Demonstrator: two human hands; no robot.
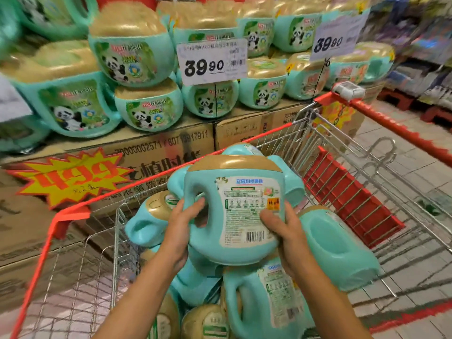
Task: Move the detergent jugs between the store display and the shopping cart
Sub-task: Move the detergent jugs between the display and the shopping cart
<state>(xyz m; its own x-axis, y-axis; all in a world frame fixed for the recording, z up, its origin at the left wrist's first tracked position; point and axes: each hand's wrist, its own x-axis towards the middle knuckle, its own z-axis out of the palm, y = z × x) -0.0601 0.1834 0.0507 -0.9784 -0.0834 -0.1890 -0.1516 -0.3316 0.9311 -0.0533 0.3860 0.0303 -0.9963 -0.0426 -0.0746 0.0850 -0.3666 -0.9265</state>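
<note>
We hold a teal detergent jug [234, 204] over the shopping cart [71, 216]: left hand [186, 223] curled round its handle, right hand [281, 231] gripping its side. Spare jugs [264, 302] piled beneath. Beyond the cart: display jugs [132, 57], price sign [211, 61] & cardboard boxes [159, 148].

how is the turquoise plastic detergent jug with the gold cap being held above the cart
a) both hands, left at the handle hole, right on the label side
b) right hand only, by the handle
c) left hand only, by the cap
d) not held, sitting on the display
a: the left hand grips at the handle opening and the right hand holds the barcode-label side of the turquoise plastic detergent jug with the gold cap, above the wire shopping cart with the red rim.
</note>
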